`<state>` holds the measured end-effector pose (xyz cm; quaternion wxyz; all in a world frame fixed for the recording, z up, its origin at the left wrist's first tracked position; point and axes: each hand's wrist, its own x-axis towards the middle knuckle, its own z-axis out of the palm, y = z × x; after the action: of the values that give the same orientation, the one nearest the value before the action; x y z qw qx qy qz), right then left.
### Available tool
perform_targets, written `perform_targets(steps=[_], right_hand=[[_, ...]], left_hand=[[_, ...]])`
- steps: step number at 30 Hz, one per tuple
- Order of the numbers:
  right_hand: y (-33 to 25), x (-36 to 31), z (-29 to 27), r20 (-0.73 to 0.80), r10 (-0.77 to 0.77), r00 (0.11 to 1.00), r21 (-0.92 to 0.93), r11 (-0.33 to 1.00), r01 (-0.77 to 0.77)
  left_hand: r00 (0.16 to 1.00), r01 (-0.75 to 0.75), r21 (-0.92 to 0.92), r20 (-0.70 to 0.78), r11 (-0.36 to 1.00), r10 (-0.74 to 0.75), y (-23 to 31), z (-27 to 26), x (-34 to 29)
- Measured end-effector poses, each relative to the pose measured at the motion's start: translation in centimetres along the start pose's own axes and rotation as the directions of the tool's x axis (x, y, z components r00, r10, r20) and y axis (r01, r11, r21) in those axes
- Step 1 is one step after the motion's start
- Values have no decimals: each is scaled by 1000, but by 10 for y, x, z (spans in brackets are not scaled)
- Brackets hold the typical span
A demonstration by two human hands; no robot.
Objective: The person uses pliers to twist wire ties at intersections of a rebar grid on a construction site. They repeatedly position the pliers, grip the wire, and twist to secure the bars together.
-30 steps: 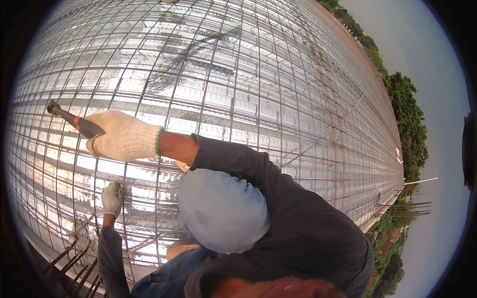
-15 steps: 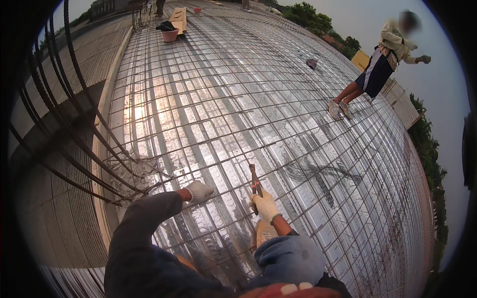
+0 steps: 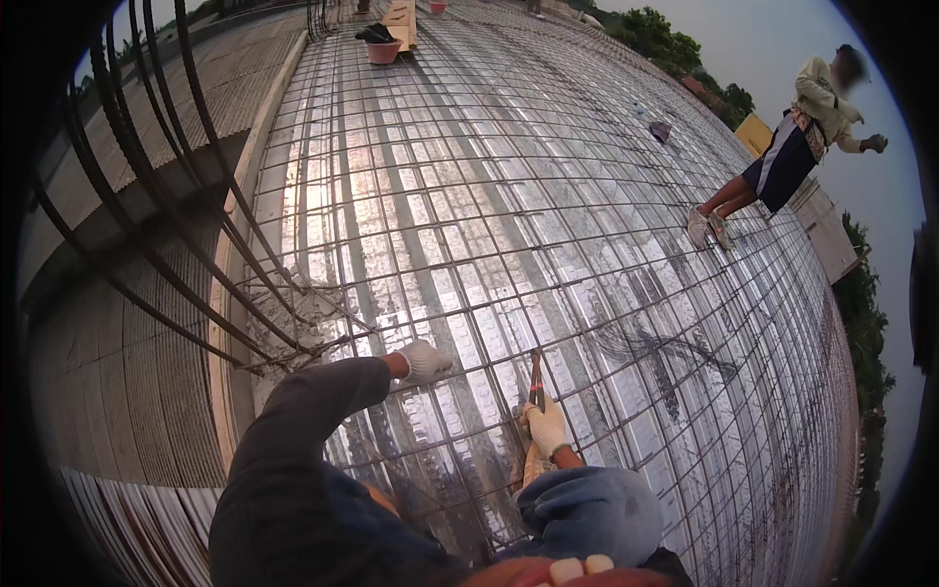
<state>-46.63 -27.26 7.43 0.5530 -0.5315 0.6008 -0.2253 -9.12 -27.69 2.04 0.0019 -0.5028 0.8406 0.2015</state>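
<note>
My right hand, in a pale work glove, is closed round the handles of pincers with red and dark grips. Their head points away from me, close to a crossing of the thin steel bars of the rebar mesh. My left hand, also gloved, is closed low over the mesh to the left of the pincers. Whatever its fingers hold, if anything, is hidden. Under the mesh lies shiny ribbed metal decking.
Bent starter bars rise from rough concrete at the left, beside a pale edge board. A co-worker stands on the mesh at the far right. Farther off are a pink basin, planks and a dark crumpled item.
The whole view has shifted, so the scene sits farther right. My right hand has drawn the pincers slightly toward me and turned them. My left hand stays closed at about the same spot.
</note>
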Motion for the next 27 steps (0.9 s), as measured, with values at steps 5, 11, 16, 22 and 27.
perform_targets(steps=[5,11,16,22,27], right_hand=[[6,-3,-8,30,11,999,-62,998,-9],[4,1,-11,43,65,997,71,995,-68],[4,2,-9,62,38,997,95,995,-44],[10,-4,-2,9,49,999,53,997,-49],[4,3,-15,-43,55,998,45,998,-53]], left_hand=[[998,24,33,57,999,-26,7,-7,9],[993,48,24,104,999,-51,10,-9,9],[995,33,33,96,999,-37,4,-9,8],[996,21,12,89,1000,-21,1,-4,3],[986,90,45,140,995,-96,10,-13,19]])
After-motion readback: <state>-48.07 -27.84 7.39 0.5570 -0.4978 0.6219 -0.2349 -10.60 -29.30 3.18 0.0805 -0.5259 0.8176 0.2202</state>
